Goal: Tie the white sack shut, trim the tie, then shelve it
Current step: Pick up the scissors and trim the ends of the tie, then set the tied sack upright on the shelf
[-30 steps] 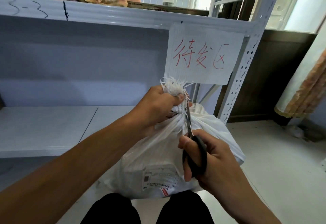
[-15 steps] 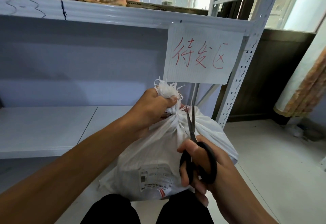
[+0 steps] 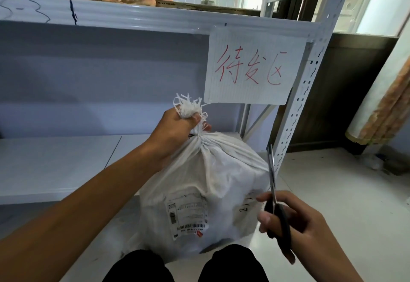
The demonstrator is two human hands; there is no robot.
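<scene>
1. Gripping the gathered neck of the white sack (image 3: 206, 184), the left hand (image 3: 175, 128) sits at about 12 o'clock from the sack's body, its fingers wrapped tight around the bunched fabric just above the cinched point.
2. A frayed tuft of white threads (image 3: 189, 106) sticks up out of the top of that fist, at 12 o'clock from the knuckles.
3. The sack stands on the pale floor (image 3: 332, 193) just beyond the person's dark-clad knees (image 3: 137, 266), hanging down from the fist toward 6 o'clock, its neck drawn closed.
4. A printed shipping label (image 3: 187, 213) with a barcode faces the camera on the sack's front, low and toward 6 o'clock from the neck.
5. The right hand (image 3: 295, 221) is at 4 o'clock from the sack's neck, just beside the sack's right flank, fingers closed through the black handles of the scissors (image 3: 275, 197).
6. The scissor blades point up toward 12 o'clock, together, clear of the neck and tuft.
7. The metal shelf unit (image 3: 55, 166) runs behind the sack from 9 to 12 o'clock, its lower board bare at 9 o'clock from the left hand.
8. A paper sign (image 3: 255, 66) with red handwriting hangs from the upper shelf edge at 1 o'clock from the fist.
</scene>
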